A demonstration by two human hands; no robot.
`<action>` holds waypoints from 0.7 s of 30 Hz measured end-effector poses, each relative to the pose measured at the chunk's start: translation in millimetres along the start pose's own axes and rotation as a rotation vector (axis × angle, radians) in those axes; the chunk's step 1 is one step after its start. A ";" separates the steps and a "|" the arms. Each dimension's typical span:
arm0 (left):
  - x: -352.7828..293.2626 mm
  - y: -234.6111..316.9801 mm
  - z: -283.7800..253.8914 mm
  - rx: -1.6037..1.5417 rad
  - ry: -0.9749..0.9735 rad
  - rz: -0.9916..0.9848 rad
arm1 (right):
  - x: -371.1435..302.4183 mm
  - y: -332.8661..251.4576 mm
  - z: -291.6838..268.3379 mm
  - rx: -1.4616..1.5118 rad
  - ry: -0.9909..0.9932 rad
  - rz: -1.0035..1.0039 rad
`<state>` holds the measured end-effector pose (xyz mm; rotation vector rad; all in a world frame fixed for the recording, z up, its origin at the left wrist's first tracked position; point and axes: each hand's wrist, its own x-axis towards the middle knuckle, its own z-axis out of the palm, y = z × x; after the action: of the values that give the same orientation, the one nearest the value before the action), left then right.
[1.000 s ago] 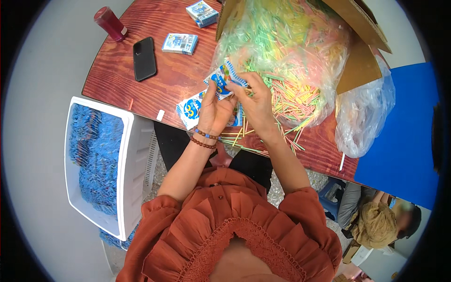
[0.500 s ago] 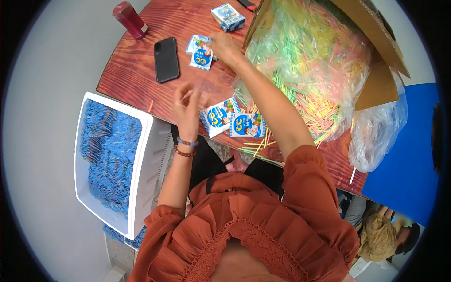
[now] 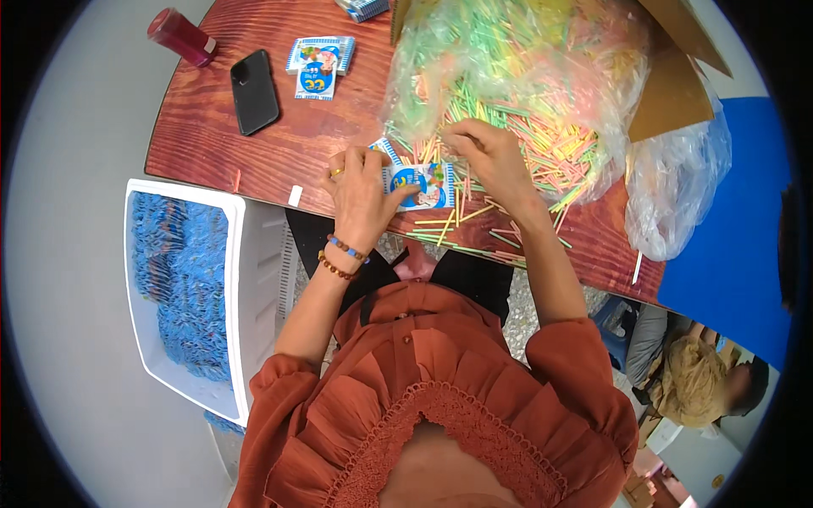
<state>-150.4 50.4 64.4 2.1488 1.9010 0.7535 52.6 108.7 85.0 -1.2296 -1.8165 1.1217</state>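
My left hand (image 3: 360, 193) lies over two small blue-and-white printed packets at the table's near edge, fingers spread. Its thumb rests on the front packet (image 3: 436, 188), while the other packet (image 3: 387, 152) is mostly covered by the hand. My right hand (image 3: 495, 165) is at the near side of a heap of thin coloured sticks (image 3: 550, 144), with fingers curled in toward the thumb. What its fingertips hold, if anything, is too small to make out. Loose sticks (image 3: 440, 227) in yellow, green and pink lie along the edge beside the packets.
Farther back are a black phone (image 3: 255, 91), more packets (image 3: 316, 78) and a red bottle (image 3: 182, 37). A clear bag (image 3: 474, 51) and cardboard box (image 3: 673, 106) surround the heap. A white bin (image 3: 239, 313) of blue packets stands left. A small white slip (image 3: 295, 196) lies at the edge.
My right hand has left the far packets and come back to the sticks. The left hand has lowered onto the near packets. A small white slip now shows at the table edge.
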 end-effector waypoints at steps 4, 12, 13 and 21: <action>4.3 15.3 19.9 0.009 0.042 0.023 | -38.7 26.0 -21.9 0.046 0.041 0.081; 4.9 46.8 7.6 -0.050 0.112 0.298 | -50.5 27.6 -39.5 -0.202 0.124 -0.108; 2.8 51.6 8.7 -0.051 0.109 0.303 | -51.1 28.0 -42.8 -0.179 -0.029 -0.040; -5.8 65.8 18.7 -1.175 0.072 -0.363 | -58.0 12.3 -23.7 0.556 0.032 0.057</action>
<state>-84.1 37.3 76.5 1.0281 1.2322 1.3786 97.2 63.2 80.1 -0.9588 -1.3169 1.4986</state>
